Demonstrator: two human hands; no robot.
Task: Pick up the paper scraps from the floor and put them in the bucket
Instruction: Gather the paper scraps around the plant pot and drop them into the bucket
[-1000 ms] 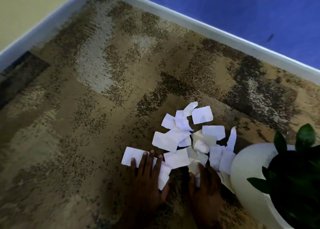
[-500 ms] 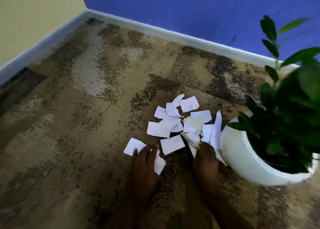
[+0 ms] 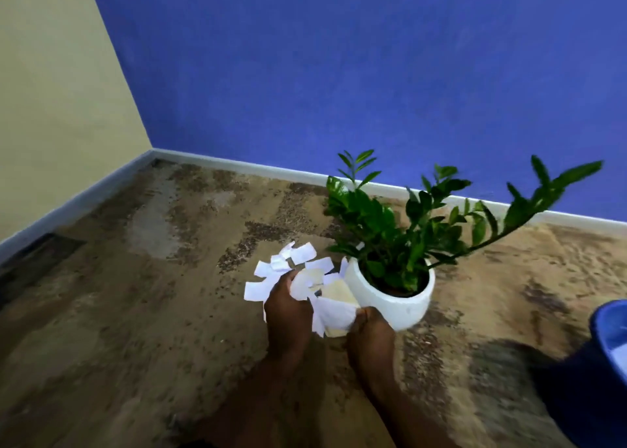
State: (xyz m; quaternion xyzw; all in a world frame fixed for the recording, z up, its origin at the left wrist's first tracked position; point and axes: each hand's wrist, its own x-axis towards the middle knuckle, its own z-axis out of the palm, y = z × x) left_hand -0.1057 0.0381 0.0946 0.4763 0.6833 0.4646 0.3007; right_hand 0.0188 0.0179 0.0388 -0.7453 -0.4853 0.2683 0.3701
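Observation:
A bunch of white and cream paper scraps (image 3: 330,307) is gathered between my two hands, lifted above the carpet. My left hand (image 3: 288,307) grips the left side of the bunch, its fingers curled round the paper. My right hand (image 3: 369,329) grips the right side from below. Several more white scraps (image 3: 291,261) lie on the carpet just beyond my left hand. The blue bucket (image 3: 607,335) shows only as a rim at the right edge, with something white inside.
A white pot (image 3: 390,298) with a green leafy plant (image 3: 400,227) stands right next to the scraps, touching distance from my right hand. Brown patterned carpet (image 3: 135,312) runs to a white skirting board, a blue wall behind and a yellow wall at left.
Both hands have scooped part of the pile together and lifted it off the carpet. The view has tilted up, bringing in the whole plant, the walls and the bucket rim.

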